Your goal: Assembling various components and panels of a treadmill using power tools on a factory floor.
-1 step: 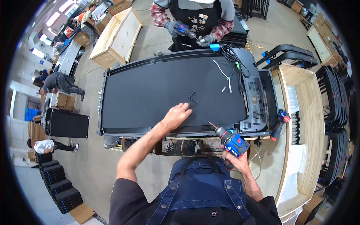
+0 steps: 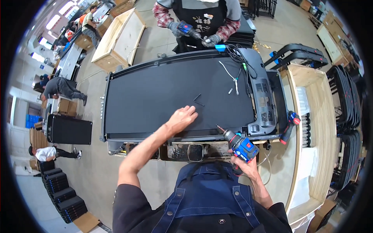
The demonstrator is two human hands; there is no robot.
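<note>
My right hand point(image 2: 247, 167) grips a blue and black cordless drill point(image 2: 244, 148) by its handle. The drill's bit points up and left, over the near edge of a treadmill deck point(image 2: 151, 93). Above the black belt, close to that same edge, is my left hand point(image 2: 182, 117). Its fingers are curled in, and whatever they may hold is hidden. An L-shaped hex key point(image 2: 197, 101) lies on the belt just beyond this hand. Farther right on the belt rests a white cable point(image 2: 230, 73) with connectors. A coiled black cord point(image 2: 243, 60) lies by the grey motor cover point(image 2: 265, 101).
Across the deck a gloved person holds another drill point(image 2: 187, 28). Below the near edge sit trays of screws point(image 2: 178, 152). A second red and black power tool point(image 2: 289, 126) is at the right end, beside a wooden crate point(image 2: 329, 136). Another crate point(image 2: 126, 39) stands back left.
The view has shifted very slightly, so the scene sits a little farther left. Both hands, the drill and the hex key keep nearly the same places.
</note>
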